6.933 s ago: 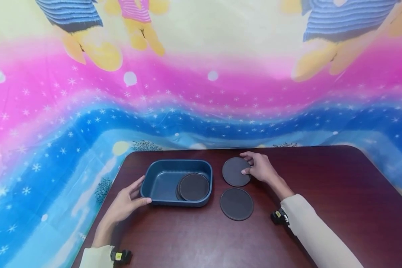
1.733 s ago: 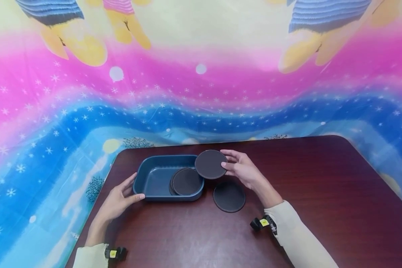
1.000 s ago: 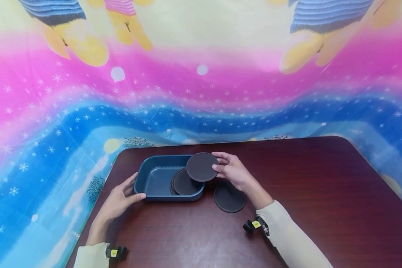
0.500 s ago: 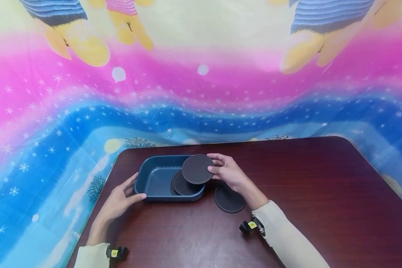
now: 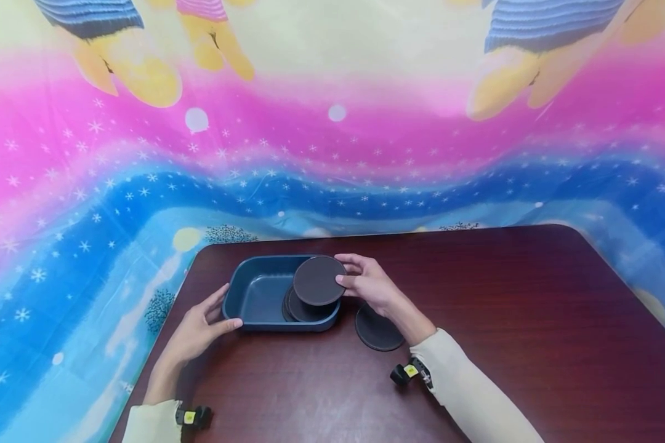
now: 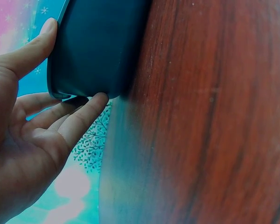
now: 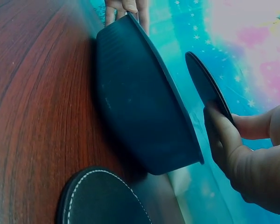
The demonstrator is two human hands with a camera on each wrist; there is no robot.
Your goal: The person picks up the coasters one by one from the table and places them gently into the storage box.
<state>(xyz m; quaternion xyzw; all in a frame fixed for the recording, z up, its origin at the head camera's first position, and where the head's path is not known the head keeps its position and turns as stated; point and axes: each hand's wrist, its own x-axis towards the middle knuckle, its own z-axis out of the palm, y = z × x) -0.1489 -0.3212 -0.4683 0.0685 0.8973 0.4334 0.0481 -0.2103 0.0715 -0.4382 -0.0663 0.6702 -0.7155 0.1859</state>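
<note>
My right hand (image 5: 374, 286) pinches a round dark brown coaster (image 5: 317, 280) by its right edge, thumb on top and fingers beneath. In the right wrist view this coaster (image 7: 206, 84) is tilted and stands clear above the rim of a dark blue rectangular dish (image 7: 140, 98). Inside the dish (image 5: 263, 327), at its right end, stacked coasters (image 5: 305, 312) lie partly covered by the held one. At the opposite end my left hand (image 5: 196, 329) grips the dish, thumb at the near left corner and fingers against the left wall (image 6: 95, 51).
Another coaster (image 5: 378, 331) with white edge stitching lies on the table just right of the dish, partly behind the right wrist. The glossy reddish-brown table (image 5: 504, 320) ends at a patterned cloth backdrop (image 5: 332, 154). A black camera (image 5: 404, 373) is strapped on each wrist.
My right hand has lifted the far coaster off the table and carried it left, over the right end of the dish. The left hand keeps its hold on the dish.
</note>
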